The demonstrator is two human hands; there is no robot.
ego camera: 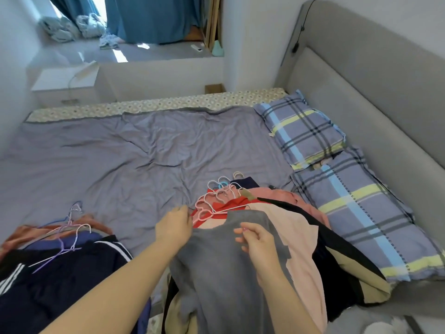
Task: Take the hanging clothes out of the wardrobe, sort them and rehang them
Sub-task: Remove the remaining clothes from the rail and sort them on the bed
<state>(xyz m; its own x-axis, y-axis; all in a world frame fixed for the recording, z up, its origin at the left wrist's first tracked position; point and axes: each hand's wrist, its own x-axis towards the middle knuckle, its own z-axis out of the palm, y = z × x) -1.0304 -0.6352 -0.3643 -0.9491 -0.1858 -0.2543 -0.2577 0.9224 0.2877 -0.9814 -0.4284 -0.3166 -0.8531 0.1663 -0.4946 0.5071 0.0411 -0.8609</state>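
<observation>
On bed (120, 153), grey top (224, 266) lengthwise, neck pointing away, left hand (173, 228) gripping

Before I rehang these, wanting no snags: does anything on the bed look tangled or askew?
Yes. The pink and white wire hangers on top of the right-hand clothes pile overlap in a jumble, their hooks pointing different ways.

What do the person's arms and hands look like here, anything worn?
Both forearms are bare to the frame edge; no sleeves show. The left hand and right hand are ungloved, with no watch or bracelet at either wrist.
</observation>
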